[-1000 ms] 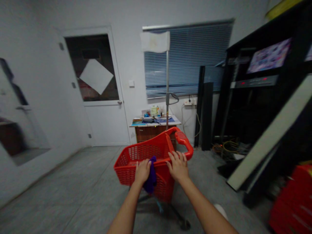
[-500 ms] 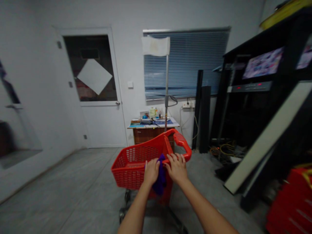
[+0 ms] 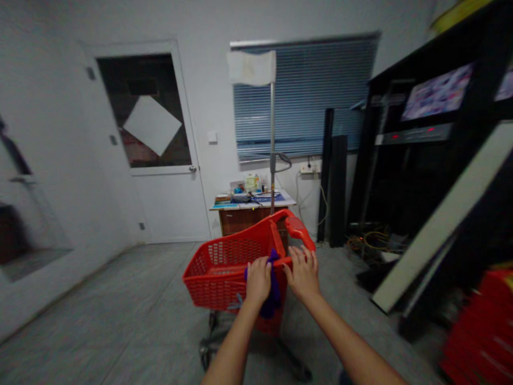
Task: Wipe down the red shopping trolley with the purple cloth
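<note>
A red plastic shopping basket (image 3: 224,278) on a wheeled metal frame (image 3: 208,347) is held out in front of the body by two bare hands. The left grip (image 3: 258,280) is closed on a crumpled purple cloth (image 3: 273,295), and the cloth is pressed against the basket's near rim (image 3: 224,269). Part of the cloth is seen hanging down the basket wall just below and to the right of the left grip. The right grip (image 3: 303,274) is placed just right of the cloth, with its fingers curled over the same rim. The red basket handle (image 3: 298,233) is seen just beyond the right grip; whether it is touched cannot be told.

Well beyond both grips, a wooden desk is placed against the wall, and its tabletop (image 3: 282,203) is covered with small items too small to be told apart. A metal pole (image 3: 272,133) topped by a white sign (image 3: 251,68) is seen above the basket. Left of the grips, a white door (image 3: 168,206) is seen; to the right, a black rack (image 3: 436,171) stands, with tangled cables (image 3: 366,243) on the floor (image 3: 100,305) at its foot and red baskets (image 3: 476,331) stacked nearer by.
</note>
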Tool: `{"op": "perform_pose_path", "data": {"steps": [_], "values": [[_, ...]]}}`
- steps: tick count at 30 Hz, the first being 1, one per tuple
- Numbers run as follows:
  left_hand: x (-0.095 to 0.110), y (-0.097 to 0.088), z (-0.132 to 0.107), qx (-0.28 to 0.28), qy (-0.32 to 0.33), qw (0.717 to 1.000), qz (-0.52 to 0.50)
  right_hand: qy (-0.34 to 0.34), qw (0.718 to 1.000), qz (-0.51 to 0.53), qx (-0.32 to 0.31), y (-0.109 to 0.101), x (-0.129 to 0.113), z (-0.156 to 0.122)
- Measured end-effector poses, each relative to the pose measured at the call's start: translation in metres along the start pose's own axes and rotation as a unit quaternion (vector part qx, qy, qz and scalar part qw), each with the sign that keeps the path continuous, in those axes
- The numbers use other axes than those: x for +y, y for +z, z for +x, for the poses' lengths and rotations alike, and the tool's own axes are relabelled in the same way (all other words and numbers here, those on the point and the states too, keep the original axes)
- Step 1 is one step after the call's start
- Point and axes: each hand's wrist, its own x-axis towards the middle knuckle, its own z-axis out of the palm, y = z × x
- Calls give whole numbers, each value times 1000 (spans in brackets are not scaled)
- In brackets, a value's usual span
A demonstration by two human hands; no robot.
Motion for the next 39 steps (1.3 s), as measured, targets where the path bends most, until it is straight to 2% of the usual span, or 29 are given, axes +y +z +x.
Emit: {"op": "perform_pose_path", "data": {"steps": [2,3,5,9,11,13,18,20,22,24,27,29,31,36,38,39], "values": [[11,5,1,5,20,999,-29,-18,1000,2,13,1,1,-2],[9,6,0,6,24,999,-35,-26,1000,4,16,1,2,-3],[-13,1,-4,11,20,999,-28,-34,999,8,18,1,4,-5],[-76,-17,-15,48,-40,997,36,-21,999,15,19,3,-1,-5],[-89,-23,-17,56,-67,994,60,-12,1000,20,21,5,-8,-5],[-80,-24,-14,55,-72,994,62,-7,999,28,21,7,-15,-5],[-17,-8,-2,41,16,999,-16,-10,999,49,5,6,-27,-5],[-9,-5,0,37,34,998,-39,-26,998,59,-3,3,-25,-5],[-19,-7,0,34,31,998,-45,-49,996,70,-3,0,-17,-5],[-43,-12,-2,33,12,999,-38,-53,995,78,14,-2,-8,-4],[-78,-21,-4,47,-29,998,-15,-17,994,90,55,0,2,-2],[-84,-24,-3,60,-50,997,-11,2,991,110,78,4,-1,-3],[-70,-22,-2,64,-46,997,-26,10,987,131,94,7,-9,-5],[0,-12,-9,50,64,992,-101,-4,982,166,87,-1,-25,-16],[8,-14,-13,38,80,991,-105,-20,981,184,64,-7,-20,-18],[5,-17,-15,29,78,991,-104,-25,979,195,52,-10,-16,-16]]}}
